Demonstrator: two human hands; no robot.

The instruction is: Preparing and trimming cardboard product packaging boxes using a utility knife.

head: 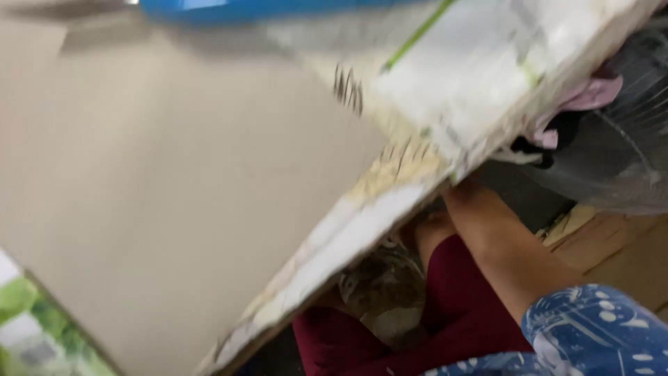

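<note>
The picture is blurred by motion. A large flat board [174, 181] with a beige face and a worn, chipped white edge [362, 223] fills most of the head view and slants from lower left to upper right. My right arm, in a blue patterned sleeve [591, 327], reaches up to the underside of that edge. Only the wrist of my right hand [465, 198] shows; the fingers are hidden behind the board. A dark red garment [452, 306] lies below the arm. My left hand is out of sight.
A blue object [243, 8] sits at the top edge. At the right are a grey mesh grille [626, 139], pink cloth [591, 94] and a brown surface [619, 251]. A green patterned thing [28, 327] shows at the bottom left.
</note>
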